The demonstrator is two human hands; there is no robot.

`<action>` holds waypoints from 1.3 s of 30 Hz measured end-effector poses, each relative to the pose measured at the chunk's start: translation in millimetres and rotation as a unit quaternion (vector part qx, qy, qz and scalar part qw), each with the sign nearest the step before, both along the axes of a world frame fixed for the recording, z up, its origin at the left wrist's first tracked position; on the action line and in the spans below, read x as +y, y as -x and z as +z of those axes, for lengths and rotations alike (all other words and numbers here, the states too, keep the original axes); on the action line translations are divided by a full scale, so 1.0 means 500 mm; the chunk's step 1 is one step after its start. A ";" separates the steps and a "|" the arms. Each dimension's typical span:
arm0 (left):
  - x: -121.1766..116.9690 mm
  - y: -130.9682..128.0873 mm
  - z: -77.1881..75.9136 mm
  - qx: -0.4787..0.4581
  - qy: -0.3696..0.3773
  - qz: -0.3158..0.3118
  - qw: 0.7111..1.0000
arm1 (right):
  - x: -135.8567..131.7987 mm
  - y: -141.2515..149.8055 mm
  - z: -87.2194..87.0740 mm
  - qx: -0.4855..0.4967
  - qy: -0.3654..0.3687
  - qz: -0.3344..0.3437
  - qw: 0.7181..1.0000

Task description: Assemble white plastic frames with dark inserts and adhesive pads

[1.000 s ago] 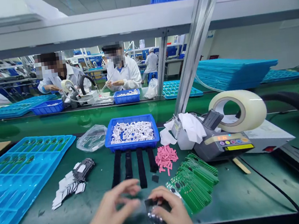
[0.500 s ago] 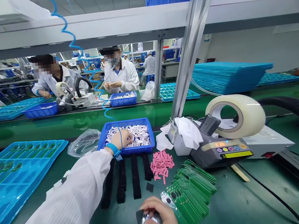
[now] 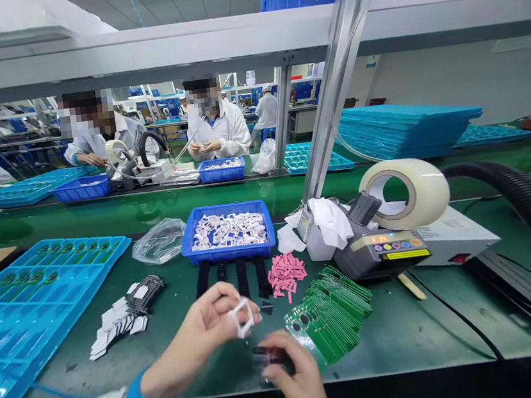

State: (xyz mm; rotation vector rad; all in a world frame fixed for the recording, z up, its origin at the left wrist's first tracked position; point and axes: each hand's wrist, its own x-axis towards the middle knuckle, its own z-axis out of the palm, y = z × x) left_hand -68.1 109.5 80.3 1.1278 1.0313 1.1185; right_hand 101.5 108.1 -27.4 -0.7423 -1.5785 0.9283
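My left hand (image 3: 208, 322), with a blue wrist strap, pinches a small white plastic frame (image 3: 244, 318) above the middle of the bench. Just right of it and lower, my right hand (image 3: 296, 366) is closed around a dark, shiny piece (image 3: 262, 358); motion blur hides its kind. Fanned green circuit boards (image 3: 333, 316) lie beside my right hand. Ahead stands a blue bin (image 3: 228, 254) holding many white plastic frames (image 3: 228, 229). Black strips (image 3: 242, 276), a pile of pink pieces (image 3: 287, 275) and a small black square (image 3: 266, 308) lie in front of it.
Left are a blue compartment tray (image 3: 1, 328) with boards and stacked black-and-white pads (image 3: 120, 320). A clear bag (image 3: 158, 241) sits beside the bin. Right are a grey machine (image 3: 383, 255), a tape roll (image 3: 432, 191) and a black hose (image 3: 511, 194). Co-workers sit across the bench.
My left hand has come back from the bin toward my right hand, now with a white frame in its fingers. The right hand still grips its piece. The view has shifted, revealing the stacked pads.
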 end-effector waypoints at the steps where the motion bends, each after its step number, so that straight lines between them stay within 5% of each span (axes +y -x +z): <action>1: -0.026 -0.006 -0.004 -0.092 0.044 -0.004 0.995 | -0.010 -0.009 0.005 0.004 0.001 -0.017 1.000; 4: -0.084 -0.026 -0.021 -0.268 0.135 -0.008 0.954 | -0.044 -0.037 0.039 0.015 -0.014 -0.065 0.998; 7: -0.124 -0.051 -0.032 -0.315 0.187 0.013 0.930 | -0.073 -0.061 0.096 -0.008 -0.091 -0.114 0.989; 10: -0.155 -0.078 -0.035 -0.328 0.233 0.045 0.915 | -0.095 -0.075 0.138 -0.067 -0.163 -0.092 0.980; 17: -0.200 -0.139 -0.084 -0.347 0.212 0.015 0.914 | -0.131 -0.042 0.143 -0.108 -0.127 -0.130 0.977; 21: -0.216 -0.137 -0.110 -0.271 0.116 0.027 0.955 | -0.131 -0.018 0.142 -0.033 0.009 -0.092 0.995; 24: -0.218 -0.114 -0.107 -0.070 -0.029 0.057 0.995 | -0.125 -0.012 0.138 0.045 0.195 0.020 0.980; 26: -0.214 -0.098 -0.102 0.023 -0.072 0.054 0.996 | -0.119 -0.012 0.134 0.068 0.240 0.065 0.966; 28: -0.209 -0.089 -0.101 -0.007 -0.042 0.042 0.998 | -0.112 -0.017 0.134 0.044 0.195 0.037 0.979; 31: -0.203 -0.089 -0.106 -0.192 0.082 0.031 0.977 | -0.103 -0.037 0.142 -0.043 0.019 -0.034 0.998; 35: -0.208 -0.102 -0.114 -0.339 0.221 0.006 0.915 | -0.099 -0.064 0.155 -0.183 -0.166 -0.044 0.968; 39: -0.216 -0.109 -0.118 -0.378 0.244 -0.004 0.893 | -0.103 -0.066 0.162 -0.246 -0.218 -0.024 0.944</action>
